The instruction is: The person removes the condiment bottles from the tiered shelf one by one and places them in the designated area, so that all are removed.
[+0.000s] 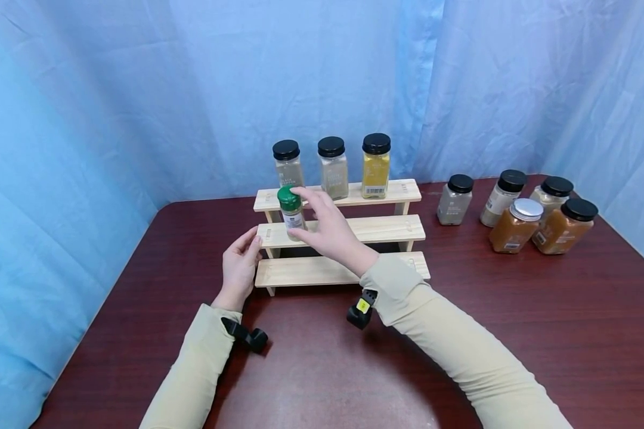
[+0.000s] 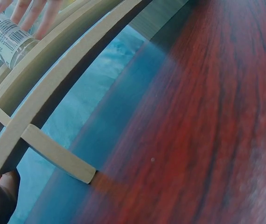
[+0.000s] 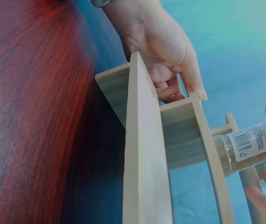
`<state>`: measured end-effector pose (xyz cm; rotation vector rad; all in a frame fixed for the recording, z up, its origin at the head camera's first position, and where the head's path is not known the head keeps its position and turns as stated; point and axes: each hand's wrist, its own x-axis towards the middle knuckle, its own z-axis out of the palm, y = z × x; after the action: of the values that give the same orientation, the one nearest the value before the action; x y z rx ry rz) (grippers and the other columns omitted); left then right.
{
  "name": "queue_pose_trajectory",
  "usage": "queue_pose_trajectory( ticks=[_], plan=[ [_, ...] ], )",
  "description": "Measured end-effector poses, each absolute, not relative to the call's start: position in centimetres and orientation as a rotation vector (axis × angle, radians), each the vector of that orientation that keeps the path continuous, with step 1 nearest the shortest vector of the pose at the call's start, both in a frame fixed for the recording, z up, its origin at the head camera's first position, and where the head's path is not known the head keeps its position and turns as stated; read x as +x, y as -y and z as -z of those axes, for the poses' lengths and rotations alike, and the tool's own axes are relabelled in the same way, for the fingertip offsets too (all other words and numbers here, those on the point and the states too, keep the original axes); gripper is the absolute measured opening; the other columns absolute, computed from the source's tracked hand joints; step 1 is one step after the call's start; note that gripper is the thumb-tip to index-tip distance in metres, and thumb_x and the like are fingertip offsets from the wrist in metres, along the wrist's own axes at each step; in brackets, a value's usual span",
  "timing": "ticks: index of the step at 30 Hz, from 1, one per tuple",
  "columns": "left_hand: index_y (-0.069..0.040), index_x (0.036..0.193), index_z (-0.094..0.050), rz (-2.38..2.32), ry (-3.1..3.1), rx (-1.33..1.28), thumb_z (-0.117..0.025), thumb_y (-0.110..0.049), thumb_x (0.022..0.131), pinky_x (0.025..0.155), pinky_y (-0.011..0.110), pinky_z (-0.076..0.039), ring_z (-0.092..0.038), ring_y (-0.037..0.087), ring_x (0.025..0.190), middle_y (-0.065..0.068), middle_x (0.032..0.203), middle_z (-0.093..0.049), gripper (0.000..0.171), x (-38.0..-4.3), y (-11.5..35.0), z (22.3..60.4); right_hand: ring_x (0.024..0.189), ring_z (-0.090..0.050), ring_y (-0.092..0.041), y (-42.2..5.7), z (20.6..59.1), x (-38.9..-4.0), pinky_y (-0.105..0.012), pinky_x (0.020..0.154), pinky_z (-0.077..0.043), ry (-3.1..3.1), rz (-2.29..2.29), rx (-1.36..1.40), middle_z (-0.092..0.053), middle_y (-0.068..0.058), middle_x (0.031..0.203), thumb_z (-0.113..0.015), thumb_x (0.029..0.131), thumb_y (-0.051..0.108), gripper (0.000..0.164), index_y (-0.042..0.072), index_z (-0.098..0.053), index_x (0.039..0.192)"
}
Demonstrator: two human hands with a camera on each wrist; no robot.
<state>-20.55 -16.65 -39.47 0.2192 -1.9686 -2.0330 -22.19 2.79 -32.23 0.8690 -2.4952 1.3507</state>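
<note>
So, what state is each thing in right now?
Wooden rack: standing, three tiers.
Green-lidded jar: closed, upright on the middle tier.
Three top-tier jars: closed, upright.
Five jars at right: closed, upright.
Left hand: holding the rack's left end.
Right hand: around the green-lidded jar; grip unclear.
Curtain: hanging.

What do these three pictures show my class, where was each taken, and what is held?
No machine: a person works bare-handed. The wide picture comes from a camera on the head; the tilted ones from black wrist cameras. On the dark red table stands a three-tier wooden rack with three black-lidded spice jars on top; five more jars stand at the right. The left hand grips the rack's left end. The right hand curves round a green-capped spice jar at the middle tier; whether it grips firmly is unclear.
</note>
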Motion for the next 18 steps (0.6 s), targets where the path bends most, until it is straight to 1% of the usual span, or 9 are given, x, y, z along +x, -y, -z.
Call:
queue_pose_trajectory(
  ticks=[9,15,18],
  plan=[
    [0.004,0.129,-0.055,2.042,1.971,0.209,-0.054,-0.008,0.096,0.057,0.014,-0.041,-0.046,0.002,0.062,-0.012,0.085,-0.06,0.035,-20.5,16.6,39.4,0.117,-0.053,-0.025,-2.0,32.8,-22.6,-0.032,0.097,-0.047,2.445,-1.43,0.855,-0.046,-0.013,0.128,-0.072,0.084,0.01,0.066,0.013,-0.037,0.14],
    [0.002,0.13,-0.056,2.036,1.98,0.217,-0.054,-0.008,0.096,0.058,0.014,-0.041,-0.047,0.003,0.063,-0.01,0.087,-0.06,0.035,-20.5,16.6,39.4,0.118,-0.052,-0.025,-1.7,33.3,-22.8,-0.032,0.095,-0.048,2.418,-1.392,0.837,-0.046,-0.012,0.128,-0.07,0.086,0.01,0.063,0.013,-0.036,0.139],
    [0.002,0.13,-0.056,2.033,1.987,0.212,-0.054,-0.008,0.096,0.058,0.015,-0.041,-0.047,0.003,0.064,-0.009,0.09,-0.061,0.035,-20.5,16.7,39.4,0.118,-0.051,-0.024,-1.6,33.5,-22.9,-0.035,0.095,-0.048,2.402,-1.357,0.826,-0.047,-0.012,0.128,-0.069,0.086,0.01,0.061,0.013,-0.037,0.138]
  ],
)
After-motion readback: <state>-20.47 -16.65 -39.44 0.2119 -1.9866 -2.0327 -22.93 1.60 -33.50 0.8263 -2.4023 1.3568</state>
